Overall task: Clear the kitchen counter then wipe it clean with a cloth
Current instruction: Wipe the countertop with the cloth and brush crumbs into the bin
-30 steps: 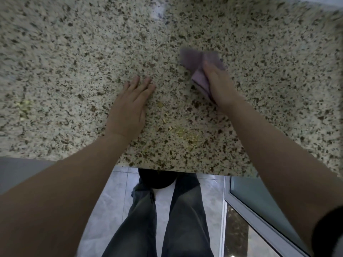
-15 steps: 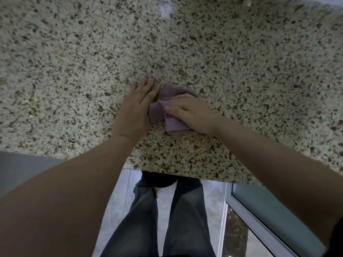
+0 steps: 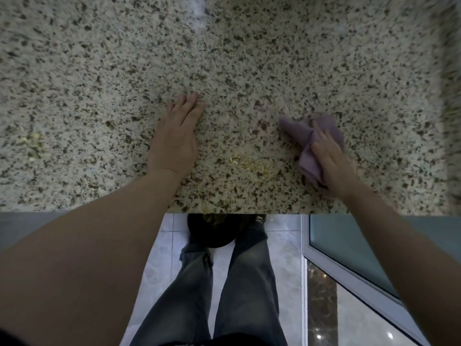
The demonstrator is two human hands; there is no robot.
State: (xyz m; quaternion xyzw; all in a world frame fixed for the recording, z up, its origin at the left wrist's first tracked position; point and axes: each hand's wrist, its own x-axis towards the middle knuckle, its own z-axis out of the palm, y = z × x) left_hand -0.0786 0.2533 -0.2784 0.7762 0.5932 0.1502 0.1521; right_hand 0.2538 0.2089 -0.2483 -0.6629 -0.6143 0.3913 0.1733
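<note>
A speckled granite counter [image 3: 224, 58] fills the upper part of the head view. My left hand [image 3: 174, 136] lies flat on it, palm down, fingers straight and together. A crumpled purple cloth [image 3: 306, 136] sits on the counter to the right. My right hand [image 3: 331, 158] presses down on the cloth with straight fingers, covering its near right part. Faint yellowish smears [image 3: 247, 163] show on the stone between my hands, and another patch [image 3: 32, 143] lies at the far left.
The counter's front edge [image 3: 224, 213] runs across the middle of the view. Below it are my legs in grey jeans [image 3: 224, 283] on a pale tiled floor. A glass cabinet door with a metal frame [image 3: 349, 270] stands open at the lower right.
My right hand has slid the cloth away from my left hand to the right across the counter. My left hand has stayed flat in the same spot.
</note>
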